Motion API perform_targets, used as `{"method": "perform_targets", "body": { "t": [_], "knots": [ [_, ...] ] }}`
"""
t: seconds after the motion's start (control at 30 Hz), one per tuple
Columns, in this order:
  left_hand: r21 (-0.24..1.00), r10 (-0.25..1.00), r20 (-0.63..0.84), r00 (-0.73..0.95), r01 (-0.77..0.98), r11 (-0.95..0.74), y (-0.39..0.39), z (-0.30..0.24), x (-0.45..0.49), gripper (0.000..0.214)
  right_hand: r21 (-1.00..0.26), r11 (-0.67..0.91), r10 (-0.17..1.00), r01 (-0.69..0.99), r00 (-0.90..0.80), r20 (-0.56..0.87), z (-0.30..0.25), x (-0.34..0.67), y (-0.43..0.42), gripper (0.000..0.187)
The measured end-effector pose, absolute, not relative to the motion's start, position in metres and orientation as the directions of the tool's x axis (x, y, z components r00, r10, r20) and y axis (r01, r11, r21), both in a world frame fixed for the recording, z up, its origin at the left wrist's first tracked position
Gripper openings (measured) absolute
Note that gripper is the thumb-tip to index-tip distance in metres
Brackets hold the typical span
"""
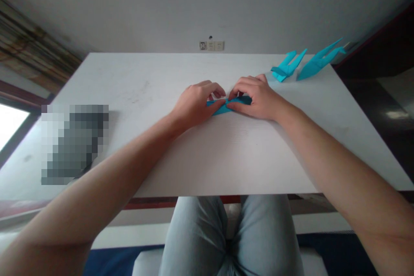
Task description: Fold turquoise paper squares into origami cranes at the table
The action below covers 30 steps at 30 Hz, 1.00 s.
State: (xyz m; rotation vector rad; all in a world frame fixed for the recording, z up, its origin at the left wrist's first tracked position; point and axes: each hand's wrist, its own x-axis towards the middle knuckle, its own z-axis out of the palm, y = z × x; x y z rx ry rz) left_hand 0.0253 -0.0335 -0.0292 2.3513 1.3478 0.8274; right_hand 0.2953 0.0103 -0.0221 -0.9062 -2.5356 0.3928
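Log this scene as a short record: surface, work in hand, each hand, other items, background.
Surface: white rectangular table
Work in hand: narrow folded blue paper, low over the table's middle
Left hand: at the paper's left part, thumb touching it
Right hand: at the paper's right part, thumb lying along it
Other items: bright blue folded-paper bird beyond the right hand; second blue paper bird to its right; pixelated grey object at left, unidentifiable
Background: pale wall with white sockets
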Motion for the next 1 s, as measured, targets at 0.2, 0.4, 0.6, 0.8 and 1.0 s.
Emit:
{"method": "perform_targets", "body": {
  "t": [0.2, 0.4, 0.6, 0.8, 1.0],
  "knots": [
    [0.558, 0.872, 0.313, 0.376, 0.67, -0.489, -0.032, -0.027, 0.024, 0.02, -0.391, 0.752, 0.647, 0.53, -0.707, 0.286, -0.024, 0.295, 0.01, 0.018],
    [0.568, 0.884, 0.274, 0.379, 0.678, -0.467, -0.032, -0.018, 0.021, 0.028, -0.38, 0.752, 0.653, 0.538, -0.689, 0.316, -0.026, 0.295, 0.012, 0.029],
    [0.578, 0.918, 0.206, 0.339, 0.715, -0.394, -0.028, -0.012, 0.014, 0.029, -0.374, 0.756, 0.647, 0.537, -0.7, 0.302, -0.023, 0.295, 0.009, 0.025],
    [0.577, 0.91, 0.209, 0.358, 0.706, -0.41, -0.029, -0.016, 0.018, 0.027, -0.352, 0.782, 0.614, 0.514, -0.732, 0.294, -0.021, 0.294, 0.006, 0.015],
    [0.563, 0.913, 0.229, 0.338, 0.719, -0.408, -0.03, -0.022, 0.022, 0.024, -0.341, 0.782, 0.616, 0.523, -0.734, 0.287, -0.022, 0.295, 0.008, 0.019]
  ]
}}
